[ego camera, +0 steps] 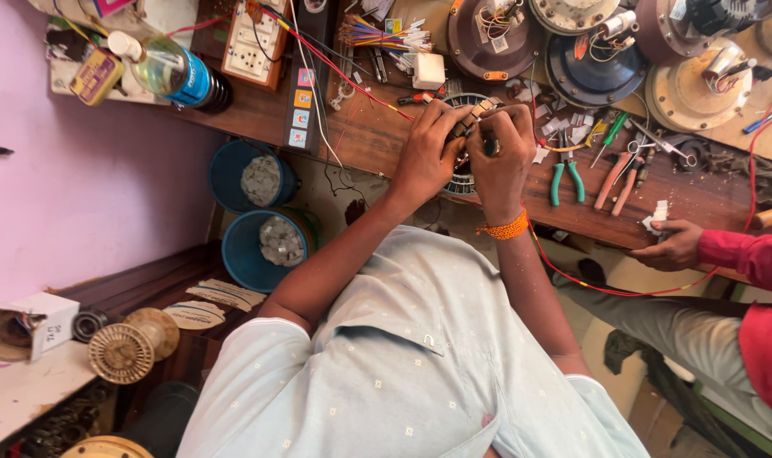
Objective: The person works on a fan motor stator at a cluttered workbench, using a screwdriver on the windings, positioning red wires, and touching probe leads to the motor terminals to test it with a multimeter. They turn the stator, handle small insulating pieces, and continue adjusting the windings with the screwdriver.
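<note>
1. At the far left a pink wall (89, 203) runs down the frame; a low shelf (21, 394) there carries a small open cardboard box (25, 326) and a ribbed round motor part (123, 349).
2. Two blue buckets (259, 242) stand under the wooden bench's (377, 136) near edge, both holding pale, squarish scraps. The floor gap between them and the person's body is narrow.
3. On the bench top left, a plastic bottle (170, 72) of yellowish liquid lies beside a switchboard (252, 38).
4. The left hand (428, 157) curls closed over the left side of a round slotted stator (464, 165) sitting at the bench edge.
5. The right hand (503, 157), an orange thread at its wrist, grips the stator's right side, fingers bent tight; both hands touch.
6. Green-handled pliers (566, 180) lie just beside them; fan motor housings (590, 68) crowd the back.
7. At the right, another person's hand (676, 246) in a red sleeve rests on the bench edge.
</note>
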